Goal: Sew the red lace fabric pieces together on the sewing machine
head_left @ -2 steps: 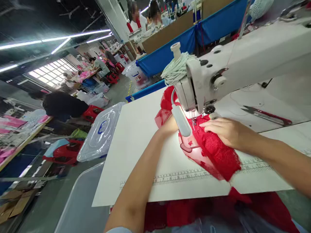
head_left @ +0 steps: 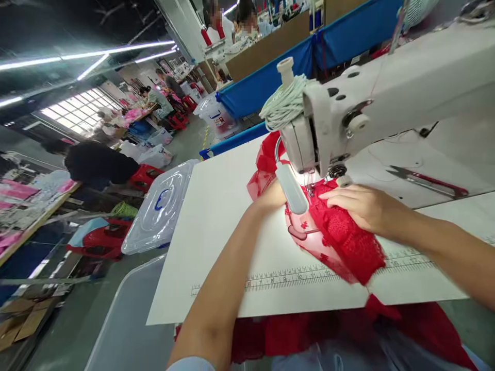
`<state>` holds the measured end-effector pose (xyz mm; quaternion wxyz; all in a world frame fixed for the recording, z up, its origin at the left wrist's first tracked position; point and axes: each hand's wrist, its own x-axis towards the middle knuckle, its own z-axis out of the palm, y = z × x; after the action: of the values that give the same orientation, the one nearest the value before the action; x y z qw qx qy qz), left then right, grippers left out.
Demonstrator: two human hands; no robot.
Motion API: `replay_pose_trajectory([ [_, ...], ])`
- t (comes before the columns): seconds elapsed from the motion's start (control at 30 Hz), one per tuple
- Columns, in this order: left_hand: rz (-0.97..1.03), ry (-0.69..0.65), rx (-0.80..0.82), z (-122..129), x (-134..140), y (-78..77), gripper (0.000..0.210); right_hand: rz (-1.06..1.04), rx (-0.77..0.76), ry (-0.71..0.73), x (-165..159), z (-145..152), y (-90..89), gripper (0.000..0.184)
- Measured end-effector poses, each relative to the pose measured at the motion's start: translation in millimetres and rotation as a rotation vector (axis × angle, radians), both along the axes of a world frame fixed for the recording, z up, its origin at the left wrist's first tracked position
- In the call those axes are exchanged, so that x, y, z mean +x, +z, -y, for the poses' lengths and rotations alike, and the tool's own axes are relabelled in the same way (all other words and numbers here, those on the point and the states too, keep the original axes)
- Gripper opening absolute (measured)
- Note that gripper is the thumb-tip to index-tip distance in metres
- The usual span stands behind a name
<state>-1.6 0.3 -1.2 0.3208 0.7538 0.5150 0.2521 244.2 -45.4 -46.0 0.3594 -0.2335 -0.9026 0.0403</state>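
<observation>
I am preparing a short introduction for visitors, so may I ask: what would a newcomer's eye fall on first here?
The bright red lace comes first, spread on the white table just right of centre, the right hand resting on it. Then the big white machine fills the upper right, pale green cord bundled at its left end. Left of the table, a shiny clear lid shows.

Single head-worn camera, positioned above the near edge of the white table point(head_left: 209, 206), faces forward and down with a sideways tilt. Sewing machine point(head_left: 417, 85) stands close at right; windows point(head_left: 79, 111) lie far off at left.
</observation>
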Motion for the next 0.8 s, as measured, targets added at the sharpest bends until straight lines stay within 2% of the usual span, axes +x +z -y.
replay_pose_trajectory([
  [0.2,0.021,-0.052,-0.021,-1,-4,-6.8,0.031,0.032,0.002,-0.015,0,-1,-2.1,0.042],
  [0.37,0.060,-0.011,0.041,4,0,-11.4,0.035,0.016,-0.048,-0.021,0,1,-3.9,0.043],
  [0.63,0.113,0.051,0.083,0,7,-29.0,0.038,0.051,-0.050,-0.019,0,3,1.0,0.040],
  [0.8,0.146,0.050,0.056,1,5,-26.0,0.036,0.055,-0.048,-0.017,0,4,1.3,0.039],
])
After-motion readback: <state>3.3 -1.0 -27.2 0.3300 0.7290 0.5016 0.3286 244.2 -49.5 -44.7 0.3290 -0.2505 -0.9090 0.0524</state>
